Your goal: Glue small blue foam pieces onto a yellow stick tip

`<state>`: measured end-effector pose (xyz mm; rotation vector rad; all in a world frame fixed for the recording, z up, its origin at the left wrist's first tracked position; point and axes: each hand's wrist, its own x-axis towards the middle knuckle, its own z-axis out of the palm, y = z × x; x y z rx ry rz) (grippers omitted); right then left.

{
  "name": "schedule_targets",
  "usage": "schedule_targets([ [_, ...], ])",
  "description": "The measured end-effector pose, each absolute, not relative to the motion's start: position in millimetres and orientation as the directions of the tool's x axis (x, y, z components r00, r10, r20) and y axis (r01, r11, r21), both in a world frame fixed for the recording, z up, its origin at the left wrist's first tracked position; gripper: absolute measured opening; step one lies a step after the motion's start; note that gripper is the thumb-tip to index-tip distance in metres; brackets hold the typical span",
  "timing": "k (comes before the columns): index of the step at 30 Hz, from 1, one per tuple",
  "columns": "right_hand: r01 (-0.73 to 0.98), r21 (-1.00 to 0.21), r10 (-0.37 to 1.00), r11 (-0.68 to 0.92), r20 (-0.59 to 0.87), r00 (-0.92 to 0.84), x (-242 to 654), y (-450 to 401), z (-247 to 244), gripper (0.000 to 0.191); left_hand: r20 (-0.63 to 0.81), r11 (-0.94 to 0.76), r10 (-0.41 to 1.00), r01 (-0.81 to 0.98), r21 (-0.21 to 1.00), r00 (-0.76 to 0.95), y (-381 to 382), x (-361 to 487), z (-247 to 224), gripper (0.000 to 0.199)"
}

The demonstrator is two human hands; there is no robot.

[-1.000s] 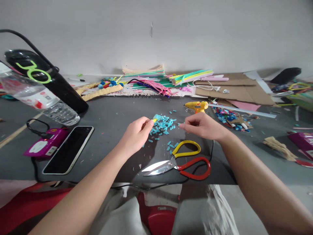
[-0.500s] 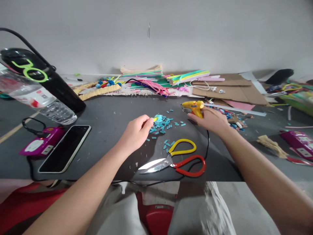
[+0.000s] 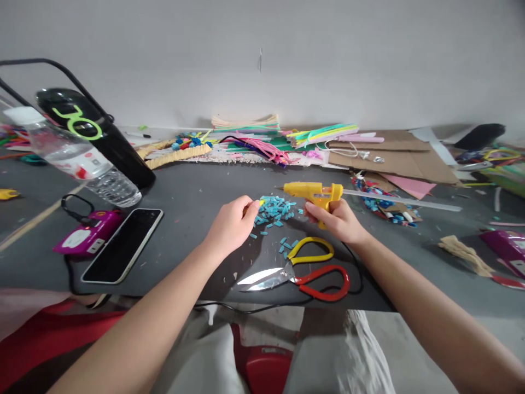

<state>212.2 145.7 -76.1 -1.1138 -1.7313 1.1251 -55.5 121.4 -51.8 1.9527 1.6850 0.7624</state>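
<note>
My right hand (image 3: 338,219) is wrapped round the handle of a yellow glue gun (image 3: 311,190), its nozzle pointing left and a long clear glue stick (image 3: 402,200) sticking out of its back. In a pinch, my left hand (image 3: 233,221) holds a small yellow piece (image 3: 261,203), mostly hidden by the fingers. Just right of that hand lies a loose pile of small blue pieces (image 3: 276,209). Nearer to me, scissors (image 3: 289,272) with one yellow and one red handle lie partly open on the grey table (image 3: 184,202).
A phone (image 3: 123,246), a purple power socket (image 3: 88,235), a water bottle (image 3: 82,158) and a black flask (image 3: 123,148) stand or lie at left. Bundles of coloured strips (image 3: 324,135) and cardboard (image 3: 402,158) line the wall. The gun's black cord (image 3: 262,309) runs along the front edge.
The glue gun has been lifted off the table and moved left towards the blue pile in my right hand. The light-blue piece seen at my left fingertips no longer shows there. The view has shifted slightly.
</note>
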Motion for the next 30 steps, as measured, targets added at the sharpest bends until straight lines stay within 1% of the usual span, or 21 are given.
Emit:
schedule_targets([
  [3, 0.290, -0.919, 0.910, 0.268, 0.143, -0.388, 207.8, 142.0, -77.9, 0.040, 0.117, -0.148, 0.989, 0.747, 0.648, 0.094, 121.1, -55.2, -51.1, 0.039],
  [8, 0.305, -0.904, 0.895, 0.299, 0.155, -0.417, 204.1, 138.8, -76.8, 0.040, 0.111, -0.154, 0.988, 0.757, 0.635, 0.108, 120.1, -52.7, -47.9, 0.040],
  [12, 0.323, -0.889, 0.877, 0.325, 0.155, -0.454, 201.3, 138.0, -76.3, 0.042, 0.126, -0.166, 0.986, 0.753, 0.636, 0.111, 119.8, -52.5, -47.7, 0.041],
  [24, 0.372, -0.858, 0.876, 0.355, 0.166, -0.453, 203.6, 139.1, -80.7, 0.046, 0.131, -0.174, 0.984, 0.753, 0.635, 0.117, 120.6, -53.5, -50.4, 0.041],
  [30, 0.366, -0.852, 0.871, 0.374, 0.186, -0.455, 204.3, 140.0, -79.8, 0.042, 0.134, -0.176, 0.984, 0.756, 0.630, 0.117, 120.7, -53.3, -50.1, 0.041],
])
